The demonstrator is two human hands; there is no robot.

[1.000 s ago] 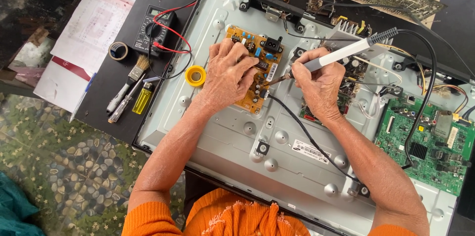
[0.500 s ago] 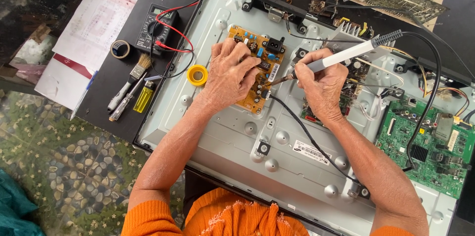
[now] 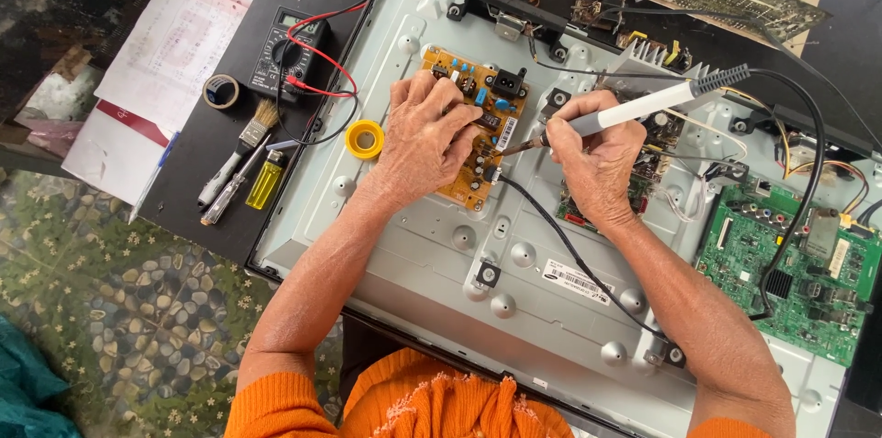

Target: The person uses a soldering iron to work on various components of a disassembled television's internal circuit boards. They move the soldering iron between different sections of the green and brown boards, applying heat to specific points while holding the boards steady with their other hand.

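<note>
My left hand [image 3: 424,139] lies flat, gripping nothing, on the yellow circuit board [image 3: 470,125]; right hand [image 3: 593,155] grips the soldering iron [image 3: 634,110], tip touching the board.

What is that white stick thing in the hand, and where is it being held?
A soldering iron, held by the right hand low on its handle, near the tip. The left hand presses on the orange board.

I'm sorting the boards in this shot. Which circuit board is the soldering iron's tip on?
The small yellow-orange board under the left hand. The right hand holds the soldering iron there; the green board lies apart, untouched.
</note>
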